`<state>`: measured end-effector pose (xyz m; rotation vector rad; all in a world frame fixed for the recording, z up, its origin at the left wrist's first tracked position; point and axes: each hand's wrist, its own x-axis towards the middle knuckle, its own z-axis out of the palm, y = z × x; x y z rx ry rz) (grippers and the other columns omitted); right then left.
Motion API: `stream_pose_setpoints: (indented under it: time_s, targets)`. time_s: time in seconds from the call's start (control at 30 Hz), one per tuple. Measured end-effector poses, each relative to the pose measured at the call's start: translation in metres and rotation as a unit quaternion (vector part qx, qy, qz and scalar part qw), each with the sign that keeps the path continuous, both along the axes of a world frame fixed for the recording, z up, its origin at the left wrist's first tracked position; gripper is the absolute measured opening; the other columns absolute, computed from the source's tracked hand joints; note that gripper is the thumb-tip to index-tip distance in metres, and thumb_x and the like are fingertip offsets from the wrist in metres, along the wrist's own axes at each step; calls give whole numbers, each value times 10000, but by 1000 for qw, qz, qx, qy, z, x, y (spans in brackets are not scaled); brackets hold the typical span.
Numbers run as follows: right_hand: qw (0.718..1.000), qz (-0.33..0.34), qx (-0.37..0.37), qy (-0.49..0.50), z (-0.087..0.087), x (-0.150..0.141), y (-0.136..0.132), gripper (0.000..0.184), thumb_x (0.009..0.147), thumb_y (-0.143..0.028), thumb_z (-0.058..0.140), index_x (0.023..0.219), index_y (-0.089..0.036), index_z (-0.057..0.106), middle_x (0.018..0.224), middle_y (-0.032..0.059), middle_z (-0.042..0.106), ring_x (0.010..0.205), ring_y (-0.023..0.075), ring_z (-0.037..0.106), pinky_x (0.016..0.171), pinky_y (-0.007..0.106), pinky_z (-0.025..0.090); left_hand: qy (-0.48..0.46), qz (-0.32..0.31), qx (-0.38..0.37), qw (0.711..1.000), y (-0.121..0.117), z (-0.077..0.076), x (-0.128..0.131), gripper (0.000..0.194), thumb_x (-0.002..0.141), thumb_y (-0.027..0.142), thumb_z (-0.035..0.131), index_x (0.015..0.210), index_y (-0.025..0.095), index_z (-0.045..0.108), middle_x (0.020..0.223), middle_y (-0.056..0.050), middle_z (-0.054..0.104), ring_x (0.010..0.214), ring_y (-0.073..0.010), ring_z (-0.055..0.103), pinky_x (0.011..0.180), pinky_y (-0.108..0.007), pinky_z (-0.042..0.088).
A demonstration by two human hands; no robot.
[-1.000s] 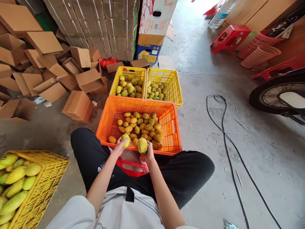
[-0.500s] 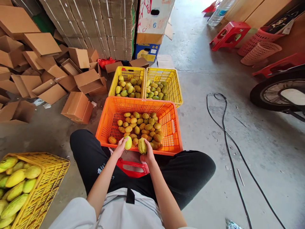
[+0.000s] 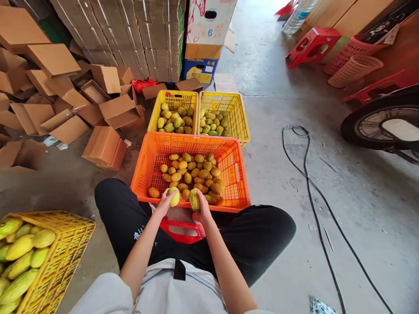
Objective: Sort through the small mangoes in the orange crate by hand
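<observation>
L hand (image 3: 165, 202) grip clamped on yellow-green fruit (image 3: 174, 198), R hand (image 3: 203, 207) grip on ribbed fruit (image 3: 194, 199), both at orange crate's (image 3: 233, 174) near rim, apart, prob. for clear view; yellow crates (image 3: 241, 117) close behind it, prob. w/in reach.

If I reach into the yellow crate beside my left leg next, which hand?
Left, probably: the left hand is nearer that crate, though holding a yellow-green fruit; the right hand, holding a ribbed fruit, would cross over.
</observation>
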<state>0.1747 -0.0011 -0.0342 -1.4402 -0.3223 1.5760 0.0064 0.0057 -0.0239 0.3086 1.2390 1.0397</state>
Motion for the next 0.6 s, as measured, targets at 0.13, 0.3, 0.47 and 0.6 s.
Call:
stream_pose_setpoints:
  time_s: [0.13, 0.3, 0.47, 0.6]
  targets:
    - [1000, 6, -15, -13, 7, 0, -3, 484, 614, -487, 876, 975, -223, 692, 920, 45, 761, 831, 225, 705, 653, 287, 541, -1, 12, -1, 1000, -1, 0, -1, 542, 565, 371, 933, 954, 186, 605, 834, -50, 729, 696, -172, 711, 635, -253, 552]
    - [1000, 0, -6, -3, 14, -4, -1, 414, 623, -473, 858, 917, -219, 716, 828, 13, 742, 768, 197, 675, 639, 275, 521, -59, 70, -30, 995, 5, -2, -6, 420, 651, 373, 853, 922, 208, 579, 834, -5, 701, 708, -152, 699, 666, -256, 574]
    - [1000, 7, 8, -2, 16, -5, 0, 341, 641, -464, 828, 831, -191, 753, 783, 18, 747, 729, 180, 655, 613, 258, 497, -46, 107, -84, 990, 10, 4, -6, 302, 756, 333, 799, 947, 209, 601, 884, -7, 682, 748, -143, 687, 697, -271, 599]
    - [999, -14, -8, 29, 11, -6, 1, 304, 682, -488, 783, 804, -216, 723, 771, 9, 753, 708, 194, 681, 578, 270, 519, -54, 79, -80, 992, 9, 7, -3, 303, 785, 362, 793, 946, 185, 606, 888, -29, 676, 755, -152, 683, 729, -301, 614]
